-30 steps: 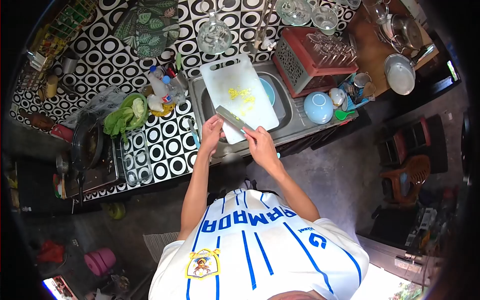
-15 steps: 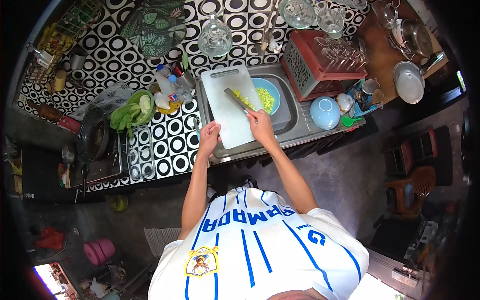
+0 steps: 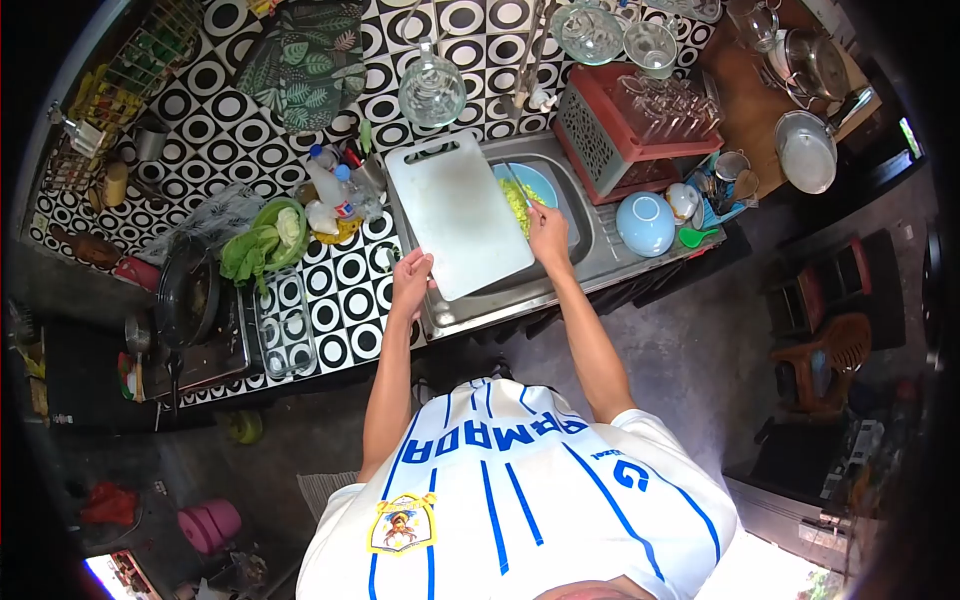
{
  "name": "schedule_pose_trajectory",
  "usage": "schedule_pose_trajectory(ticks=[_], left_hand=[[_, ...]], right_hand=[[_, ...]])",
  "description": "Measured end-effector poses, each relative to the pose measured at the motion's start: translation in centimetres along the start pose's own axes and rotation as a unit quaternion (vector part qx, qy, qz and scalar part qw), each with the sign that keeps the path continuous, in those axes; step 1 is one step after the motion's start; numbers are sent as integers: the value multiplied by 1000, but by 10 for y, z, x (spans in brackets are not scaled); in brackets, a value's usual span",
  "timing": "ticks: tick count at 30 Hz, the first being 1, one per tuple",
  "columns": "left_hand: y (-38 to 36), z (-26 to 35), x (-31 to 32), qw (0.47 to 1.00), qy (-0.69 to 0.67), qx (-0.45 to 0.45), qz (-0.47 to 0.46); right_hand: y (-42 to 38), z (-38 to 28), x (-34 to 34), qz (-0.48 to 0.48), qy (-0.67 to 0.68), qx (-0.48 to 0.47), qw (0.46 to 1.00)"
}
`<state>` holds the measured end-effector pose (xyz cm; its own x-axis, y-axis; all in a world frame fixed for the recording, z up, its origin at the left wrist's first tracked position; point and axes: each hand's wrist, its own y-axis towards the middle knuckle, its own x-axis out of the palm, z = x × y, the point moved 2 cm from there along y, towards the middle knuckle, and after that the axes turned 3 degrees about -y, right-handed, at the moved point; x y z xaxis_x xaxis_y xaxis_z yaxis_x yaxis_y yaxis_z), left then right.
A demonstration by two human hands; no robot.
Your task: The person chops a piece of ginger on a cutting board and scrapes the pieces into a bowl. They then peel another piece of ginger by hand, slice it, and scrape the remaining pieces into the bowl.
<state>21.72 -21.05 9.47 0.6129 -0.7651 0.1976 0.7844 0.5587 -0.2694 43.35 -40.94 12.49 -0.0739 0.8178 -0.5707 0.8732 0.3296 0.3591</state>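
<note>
A person's left hand (image 3: 412,272) grips the near corner of a white cutting board (image 3: 458,214) over the sink (image 3: 590,240). The right hand (image 3: 548,226), fingers closed on a knife (image 3: 518,186), rests its blade in a blue bowl (image 3: 540,184) of chopped yellow-green vegetable (image 3: 516,196).

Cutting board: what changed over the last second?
The yellow-green chopped pieces are off the cutting board and now lie in the blue bowl in the sink. The right hand carried the knife from the board's near edge across to the bowl. The left hand keeps hold of the board's near corner. The green bowl of greens is unchanged.
</note>
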Motion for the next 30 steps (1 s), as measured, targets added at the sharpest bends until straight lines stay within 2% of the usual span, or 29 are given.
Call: schedule_pose_trajectory(ticks=[2,5,10,12,15,21,24,27,30], left_hand=[[6,-2,2,1000,-16,8,-12],[15,-2,2,1000,-13,7,-8],[23,5,14,999,-46,15,0],[25,11,19,998,-62,18,-7],[25,18,23,998,-62,15,-21],[23,19,17,998,-52,31,-17],[19,17,14,998,-48,38,-28],[13,16,11,998,-39,30,-24],[16,7,-2,1000,-23,14,-11]], right_hand=[[-8,-28,-23,-21,12,25,999],[-32,-51,-36,-42,29,1,999],[-92,-95,-50,-145,53,-49,987],[-109,-99,-44,-179,54,-27,982],[-109,-98,-35,-173,41,-27,984],[-55,-79,-26,-141,17,-38,989],[-24,-49,-15,-128,17,-40,991],[0,-4,6,-61,14,-94,994],[9,14,5,-35,-46,-57,997]])
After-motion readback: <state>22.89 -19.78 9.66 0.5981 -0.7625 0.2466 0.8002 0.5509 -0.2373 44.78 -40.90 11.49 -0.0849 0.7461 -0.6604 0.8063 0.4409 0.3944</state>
